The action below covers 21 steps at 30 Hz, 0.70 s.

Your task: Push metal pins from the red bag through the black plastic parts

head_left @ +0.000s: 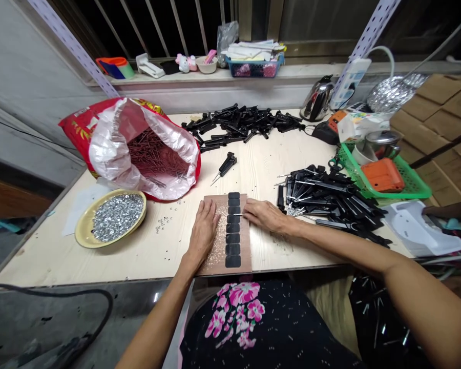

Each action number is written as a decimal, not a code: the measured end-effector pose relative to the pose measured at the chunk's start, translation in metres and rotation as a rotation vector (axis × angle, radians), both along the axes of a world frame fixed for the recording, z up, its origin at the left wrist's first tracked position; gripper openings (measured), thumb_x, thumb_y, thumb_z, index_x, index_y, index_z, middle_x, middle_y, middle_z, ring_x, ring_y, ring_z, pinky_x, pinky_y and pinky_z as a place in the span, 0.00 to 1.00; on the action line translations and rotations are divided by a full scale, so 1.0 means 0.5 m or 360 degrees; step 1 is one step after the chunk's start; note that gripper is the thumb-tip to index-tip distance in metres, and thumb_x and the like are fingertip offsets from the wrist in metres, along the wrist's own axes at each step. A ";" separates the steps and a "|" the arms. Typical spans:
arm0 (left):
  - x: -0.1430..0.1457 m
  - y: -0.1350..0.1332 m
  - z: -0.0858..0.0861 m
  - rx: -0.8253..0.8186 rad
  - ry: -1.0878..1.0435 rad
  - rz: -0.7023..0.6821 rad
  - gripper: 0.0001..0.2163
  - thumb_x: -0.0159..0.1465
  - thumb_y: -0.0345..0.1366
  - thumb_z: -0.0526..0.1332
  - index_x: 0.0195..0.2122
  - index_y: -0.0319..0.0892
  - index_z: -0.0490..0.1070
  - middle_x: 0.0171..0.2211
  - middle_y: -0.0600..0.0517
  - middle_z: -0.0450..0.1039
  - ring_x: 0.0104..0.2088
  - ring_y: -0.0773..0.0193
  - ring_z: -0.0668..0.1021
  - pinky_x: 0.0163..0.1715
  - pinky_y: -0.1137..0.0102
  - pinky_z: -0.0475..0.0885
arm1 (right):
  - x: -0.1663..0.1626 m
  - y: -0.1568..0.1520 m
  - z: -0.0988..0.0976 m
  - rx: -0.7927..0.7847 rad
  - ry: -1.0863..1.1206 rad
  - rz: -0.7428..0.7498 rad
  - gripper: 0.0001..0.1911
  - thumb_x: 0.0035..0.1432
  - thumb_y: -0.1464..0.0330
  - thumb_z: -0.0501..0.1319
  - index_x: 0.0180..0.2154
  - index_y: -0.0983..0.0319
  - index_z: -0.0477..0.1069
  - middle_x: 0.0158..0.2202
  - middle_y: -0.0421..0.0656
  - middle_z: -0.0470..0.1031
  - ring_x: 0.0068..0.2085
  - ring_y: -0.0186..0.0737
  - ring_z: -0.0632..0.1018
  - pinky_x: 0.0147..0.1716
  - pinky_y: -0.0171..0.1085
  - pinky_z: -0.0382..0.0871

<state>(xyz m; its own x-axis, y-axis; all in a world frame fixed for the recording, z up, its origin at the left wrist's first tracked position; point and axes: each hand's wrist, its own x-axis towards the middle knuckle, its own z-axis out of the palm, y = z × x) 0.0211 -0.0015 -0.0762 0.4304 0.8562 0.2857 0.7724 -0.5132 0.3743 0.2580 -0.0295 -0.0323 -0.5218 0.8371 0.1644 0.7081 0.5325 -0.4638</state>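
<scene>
A brown board (246, 246) lies at the table's front edge, with a column of several black rounded pads (232, 238) down it. My left hand (204, 229) rests on the board's left side, its fingers stretched out flat and nothing gripped. Over the upper pads, the fingers of my right hand (264, 216) are pinched on a thin metal rod (237, 214) that points left across the column. Pale specks are scattered on the board between my left hand and the pads. Beyond the board lies a single black-handled piece (227, 164) with thin metal prongs.
At left, a red bag (80, 125) of reddish-brown sticks leans behind a yellow bowl (82, 237) of small metal pieces. Black-handled parts (330, 200) are heaped at right, with another black pile (249, 120) at the back. A green basket (415, 192) and a kettle (318, 97) stand far right.
</scene>
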 end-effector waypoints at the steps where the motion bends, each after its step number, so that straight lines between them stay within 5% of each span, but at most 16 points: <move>1: -0.001 0.001 -0.001 0.0010 -0.0008 0.0002 0.21 0.68 0.40 0.47 0.59 0.36 0.60 0.62 0.40 0.58 0.65 0.51 0.53 0.60 0.51 0.58 | 0.001 0.003 -0.001 -0.0009 -0.0012 -0.0002 0.09 0.66 0.69 0.50 0.32 0.64 0.64 0.34 0.41 0.65 0.31 0.31 0.67 0.29 0.32 0.65; 10: -0.006 0.005 -0.010 0.0026 0.0007 -0.0028 0.21 0.68 0.40 0.47 0.59 0.35 0.60 0.62 0.39 0.58 0.65 0.51 0.52 0.60 0.51 0.58 | -0.005 -0.012 -0.005 -0.0039 0.0017 -0.0057 0.09 0.66 0.69 0.50 0.33 0.64 0.65 0.34 0.42 0.67 0.32 0.32 0.69 0.30 0.33 0.66; 17: -0.004 0.002 -0.009 0.0042 -0.0053 -0.0017 0.21 0.68 0.40 0.46 0.59 0.37 0.60 0.62 0.41 0.59 0.65 0.51 0.53 0.60 0.51 0.59 | -0.039 -0.102 0.004 -0.0075 -0.0041 0.0514 0.10 0.66 0.70 0.49 0.34 0.63 0.67 0.33 0.40 0.68 0.26 0.28 0.66 0.24 0.30 0.63; 21: -0.003 0.001 -0.008 0.0046 -0.0054 -0.0008 0.21 0.68 0.41 0.46 0.59 0.37 0.60 0.62 0.41 0.58 0.65 0.51 0.53 0.60 0.51 0.59 | -0.015 -0.055 0.007 -0.0035 0.0047 0.0129 0.13 0.67 0.70 0.46 0.35 0.66 0.66 0.34 0.42 0.68 0.28 0.29 0.68 0.25 0.29 0.65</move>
<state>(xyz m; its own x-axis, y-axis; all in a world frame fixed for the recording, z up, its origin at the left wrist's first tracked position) 0.0198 -0.0012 -0.0800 0.4244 0.8454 0.3245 0.7570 -0.5279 0.3852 0.2506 -0.0568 -0.0290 -0.5831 0.7959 0.1630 0.6490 0.5770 -0.4959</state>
